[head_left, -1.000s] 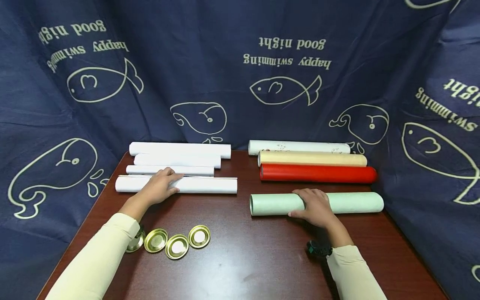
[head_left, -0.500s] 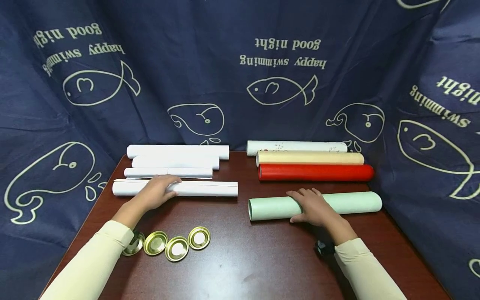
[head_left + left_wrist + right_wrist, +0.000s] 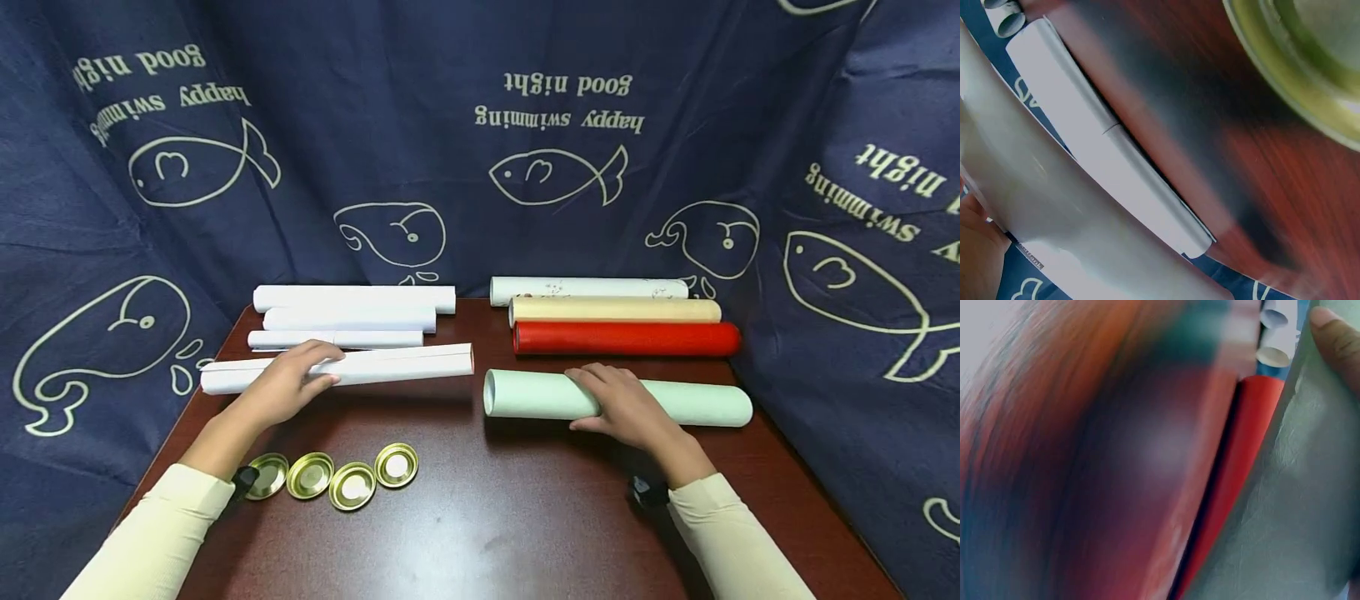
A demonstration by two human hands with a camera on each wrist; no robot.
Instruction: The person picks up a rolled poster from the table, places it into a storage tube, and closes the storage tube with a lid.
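My left hand (image 3: pixel 288 383) grips a rolled sheet of white paper (image 3: pixel 397 364) left of its middle. The roll tilts, its right end higher, with a shadow under it. In the left wrist view this paper roll (image 3: pixel 1079 206) fills the lower left, and only part of the hand shows at the edge. On the right, my right hand (image 3: pixel 622 406) holds a pale green tube (image 3: pixel 697 403) from above, thumb on the near side. The tube's left end is open and dark shadow lies below it. In the right wrist view the green tube (image 3: pixel 1291 487) takes up the right side, under the thumb.
Several white paper rolls (image 3: pixel 352 297) lie behind the left hand. Behind the right hand lie a red tube (image 3: pixel 630 338), a cream tube (image 3: pixel 615 311) and a floral white tube (image 3: pixel 592 289). Several gold lids (image 3: pixel 352 487) sit near the left forearm. A dark blue curtain (image 3: pixel 420 125) encloses the table.
The white paper roll has come up off the table toward me and tilted, its left end shifting left. The green tube has risen a little, with more shadow under it. The view has shifted slightly.
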